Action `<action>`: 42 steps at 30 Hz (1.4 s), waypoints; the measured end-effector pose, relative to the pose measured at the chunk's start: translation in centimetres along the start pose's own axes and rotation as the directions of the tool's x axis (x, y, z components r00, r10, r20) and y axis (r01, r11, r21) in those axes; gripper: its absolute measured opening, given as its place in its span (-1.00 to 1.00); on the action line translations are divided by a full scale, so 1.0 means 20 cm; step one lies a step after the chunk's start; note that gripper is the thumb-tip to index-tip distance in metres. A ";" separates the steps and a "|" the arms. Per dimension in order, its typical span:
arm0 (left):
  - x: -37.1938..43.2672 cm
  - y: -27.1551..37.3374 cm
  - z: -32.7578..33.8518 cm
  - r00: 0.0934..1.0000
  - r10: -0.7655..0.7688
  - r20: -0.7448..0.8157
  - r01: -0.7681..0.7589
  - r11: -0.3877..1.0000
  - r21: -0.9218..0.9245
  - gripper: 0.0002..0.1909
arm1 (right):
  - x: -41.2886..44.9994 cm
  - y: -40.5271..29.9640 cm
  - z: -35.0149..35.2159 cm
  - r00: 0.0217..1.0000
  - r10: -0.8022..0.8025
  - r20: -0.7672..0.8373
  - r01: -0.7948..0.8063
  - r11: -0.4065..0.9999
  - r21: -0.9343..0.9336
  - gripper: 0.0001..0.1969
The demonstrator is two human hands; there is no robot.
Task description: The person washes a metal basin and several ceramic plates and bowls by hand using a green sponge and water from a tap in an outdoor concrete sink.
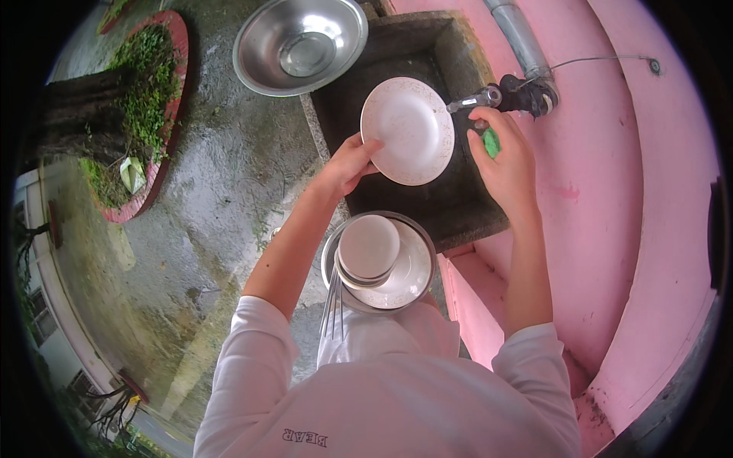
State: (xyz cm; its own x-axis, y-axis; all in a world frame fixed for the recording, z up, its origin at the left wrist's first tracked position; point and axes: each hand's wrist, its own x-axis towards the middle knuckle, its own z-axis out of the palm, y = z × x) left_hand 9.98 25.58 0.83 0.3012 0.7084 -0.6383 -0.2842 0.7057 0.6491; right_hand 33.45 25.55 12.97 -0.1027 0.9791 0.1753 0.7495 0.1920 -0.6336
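My left hand (353,163) grips the lower left rim of a white plate (408,131) with a speckled border, held over a stone sink (475,212). My right hand (507,160) is beside the faucet (474,102), its thumb and fingers bent around the tap's handle area; a green thing (491,142) shows by its palm. Whether the fingers close on anything is hard to tell. Close to my body, a metal basin (428,240) holds a larger white dish (409,257), stacked white bowls (369,246) and several metal chopsticks (332,303) that lean out over its rim.
A wide stainless steel basin (243,54) rests at the sink's far left corner. Along the right run a pink wall (584,172) and a grey pipe (518,37). On the left, wet concrete ground (212,240) meets a red-edged planter (178,74) around a tree trunk (74,117).
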 end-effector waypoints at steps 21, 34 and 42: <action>0.07 -0.13 0.08 1.000 0.003 -0.026 -0.001 0.998 0.070 -0.60 | -0.16 0.48 0.69 0.931 0.161 -0.328 -0.211 0.970 -0.124 -0.52; 0.10 -0.12 0.05 0.998 -0.045 -0.039 0.050 0.991 0.124 -0.63 | 0.02 0.24 1.00 0.956 0.247 -0.161 -0.201 0.945 0.258 -0.69; 0.13 -0.14 0.11 0.980 0.055 -0.190 -0.015 0.979 0.206 -0.61 | -0.14 0.28 0.81 0.865 0.500 -0.036 -0.494 0.838 -0.231 -0.59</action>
State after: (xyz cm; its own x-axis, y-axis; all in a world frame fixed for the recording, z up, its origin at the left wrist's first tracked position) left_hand 13.45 25.33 -1.74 0.1072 0.7357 -0.6688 -0.0955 0.6772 0.7296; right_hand 27.40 24.93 -3.23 0.3097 0.9407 -0.1384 0.8297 -0.3385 -0.4439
